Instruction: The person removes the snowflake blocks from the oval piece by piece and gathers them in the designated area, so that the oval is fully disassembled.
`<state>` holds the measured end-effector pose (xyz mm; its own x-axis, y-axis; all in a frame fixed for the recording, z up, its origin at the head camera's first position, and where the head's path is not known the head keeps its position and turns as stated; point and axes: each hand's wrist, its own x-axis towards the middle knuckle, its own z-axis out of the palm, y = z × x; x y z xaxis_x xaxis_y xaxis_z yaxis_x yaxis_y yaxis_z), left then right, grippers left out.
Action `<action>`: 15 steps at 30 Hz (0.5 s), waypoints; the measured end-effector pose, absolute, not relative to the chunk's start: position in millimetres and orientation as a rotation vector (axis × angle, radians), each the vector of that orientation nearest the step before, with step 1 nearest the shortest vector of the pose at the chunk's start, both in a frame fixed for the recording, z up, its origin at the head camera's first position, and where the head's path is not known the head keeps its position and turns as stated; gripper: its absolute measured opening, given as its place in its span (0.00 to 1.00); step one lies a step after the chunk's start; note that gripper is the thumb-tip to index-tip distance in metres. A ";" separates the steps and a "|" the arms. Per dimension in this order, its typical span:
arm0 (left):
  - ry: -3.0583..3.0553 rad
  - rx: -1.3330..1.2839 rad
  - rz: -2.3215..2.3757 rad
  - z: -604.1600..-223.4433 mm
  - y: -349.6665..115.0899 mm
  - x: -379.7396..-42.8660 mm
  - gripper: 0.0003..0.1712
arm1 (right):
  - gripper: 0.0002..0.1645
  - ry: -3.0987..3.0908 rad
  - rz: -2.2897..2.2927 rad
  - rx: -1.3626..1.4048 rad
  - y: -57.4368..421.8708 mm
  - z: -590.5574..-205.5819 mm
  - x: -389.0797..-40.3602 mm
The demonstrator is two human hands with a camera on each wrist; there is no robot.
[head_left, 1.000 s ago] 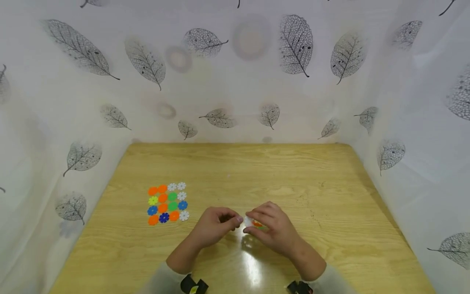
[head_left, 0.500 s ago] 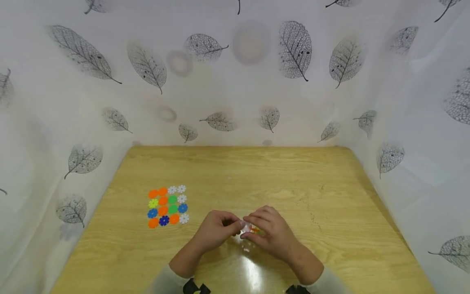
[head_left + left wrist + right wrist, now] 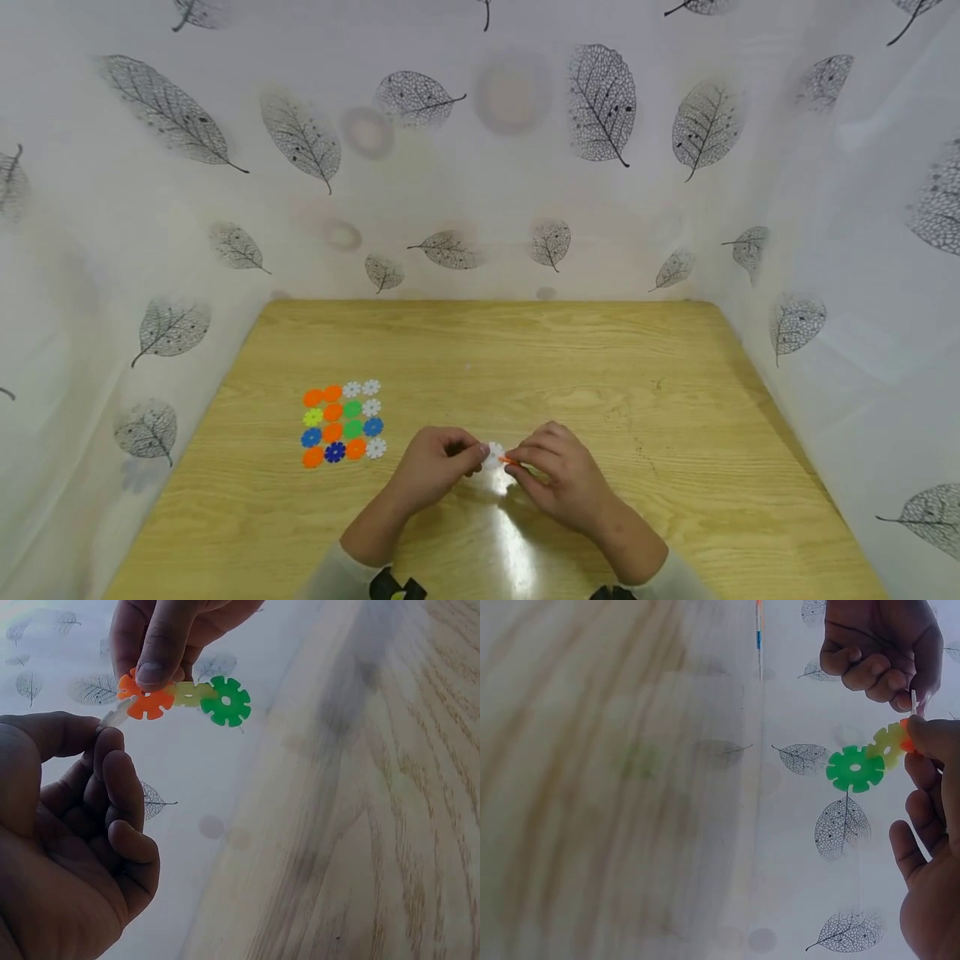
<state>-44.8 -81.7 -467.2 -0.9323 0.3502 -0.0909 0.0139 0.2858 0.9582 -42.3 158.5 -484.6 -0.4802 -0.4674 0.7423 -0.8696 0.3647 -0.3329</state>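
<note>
Between thumb and index finger my left hand pinches a white notched snowflake disc. My right hand pinches an orange snowflake disc, its thumb covering part of it. White and orange meet edge to edge at an angle, in line between the two hands. From the orange disc a short chain runs on: a yellow disc, then a green disc at the free end. In the right wrist view the green disc faces the camera, while the white one shows only as a thin edge.
On the wooden table, left of my hands, several loose discs lie in rows, among them a blue disc and a white disc. A leaf-printed curtain encloses the table at the back and sides.
The white disc was among my right fingers with the left hand apart from it. The left fingertips came in and took hold of it, and the right fingers moved back onto the orange disc.
</note>
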 end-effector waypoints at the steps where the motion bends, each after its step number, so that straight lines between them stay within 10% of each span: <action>1: 2.274 0.331 1.695 -466.5 -81.7 -45.1 0.16 | 0.07 -2.081 0.988 1.155 158.4 -484.4 -42.4; 15: 2.315 0.380 1.686 -465.7 -78.5 -45.6 0.16 | 0.04 -2.010 0.962 1.154 157.0 -482.1 -44.8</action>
